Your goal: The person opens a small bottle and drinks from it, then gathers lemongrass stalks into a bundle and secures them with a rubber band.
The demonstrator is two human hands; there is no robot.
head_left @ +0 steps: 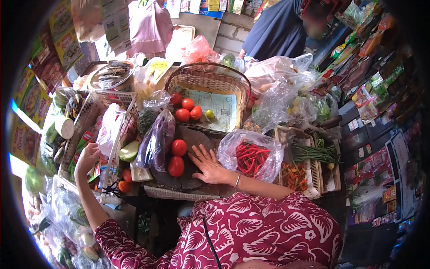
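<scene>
Spreading across the whole view, a crowded market counter (188, 193) carries baskets, bags and produce, with packets hanging on the walls to either side. Beyond it stand two other people, one in a pink top (150, 24) and one in a dark blue top (275, 31).

A large round wicker basket (208, 78) sits at the middle back, lined with printed paper and holding several tomatoes and a small lime. Right of it lie crumpled clear plastic bags (280, 89) of greens. A white slatted crate (96, 112) stands at the left with a white bag inside.

Nearer the person, a clear bag of red chillies (251, 157) rests just right of a dark round chopping board (190, 143). A bag of purple aubergines (156, 139) leans on the board's left edge. A wicker tray at the right holds green long beans (313, 153) and small mixed chillies (293, 175).

The right hand (210, 167) lies flat on the board, palm down, fingers spread and holding nothing, a bangle on the wrist; it is close beside the chilli bag. Two loose tomatoes (178, 156) sit on the board just left of that hand, not touching it.

The left hand (87, 157) is raised at the left by the crate, fingers loosely curled; I cannot tell whether its grip has hold of anything.
</scene>
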